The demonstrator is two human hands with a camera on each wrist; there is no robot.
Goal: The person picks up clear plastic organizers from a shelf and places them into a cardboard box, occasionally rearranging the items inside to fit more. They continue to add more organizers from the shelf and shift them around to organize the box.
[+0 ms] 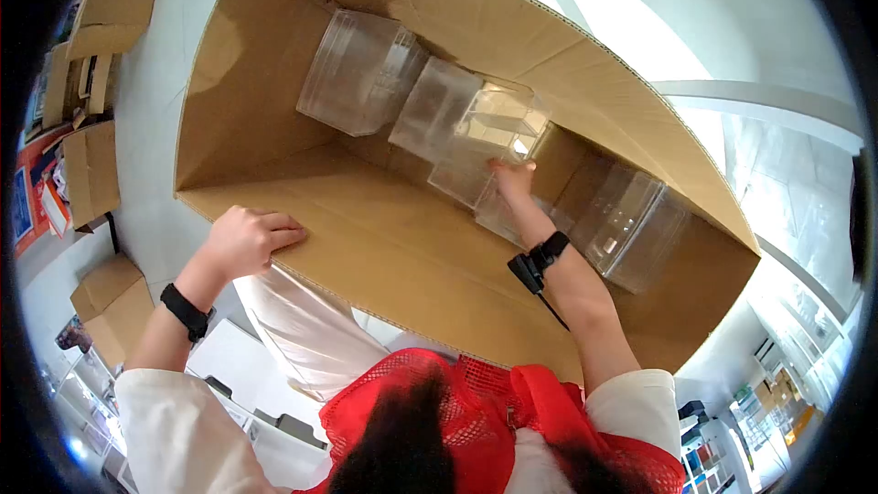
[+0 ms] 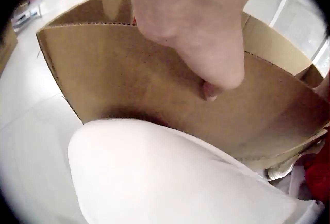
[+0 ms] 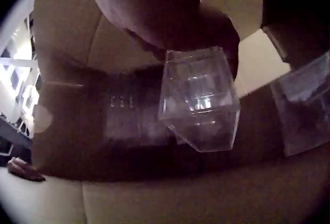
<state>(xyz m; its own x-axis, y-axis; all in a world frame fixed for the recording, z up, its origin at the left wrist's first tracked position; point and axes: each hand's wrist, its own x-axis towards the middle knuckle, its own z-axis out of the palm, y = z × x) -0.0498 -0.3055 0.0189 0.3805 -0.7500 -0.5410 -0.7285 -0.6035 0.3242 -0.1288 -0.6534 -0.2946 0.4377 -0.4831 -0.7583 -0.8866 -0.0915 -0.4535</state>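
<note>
A large open cardboard box (image 1: pixel 366 210) lies in front of me with several clear plastic containers inside. My left hand (image 1: pixel 247 240) grips the box's near edge, fingers over the rim and thumb along the outer wall in the left wrist view. Deep in the box, my right hand (image 1: pixel 515 178) pinches the edge of a clear container (image 3: pixel 201 105) near the middle. Two more clear containers (image 1: pixel 361 73) stand in a row toward the left end. At the right end sits another clear container (image 1: pixel 631 229). The right fingertips are partly hidden in the right wrist view.
Smaller cardboard boxes (image 1: pixel 114 306) stand on the left side of the room. A white-trousered leg (image 2: pixel 165 172) is close against the box's outer wall. Pale floor (image 1: pixel 169 128) shows beyond the left end. At the lower right are shelves with goods.
</note>
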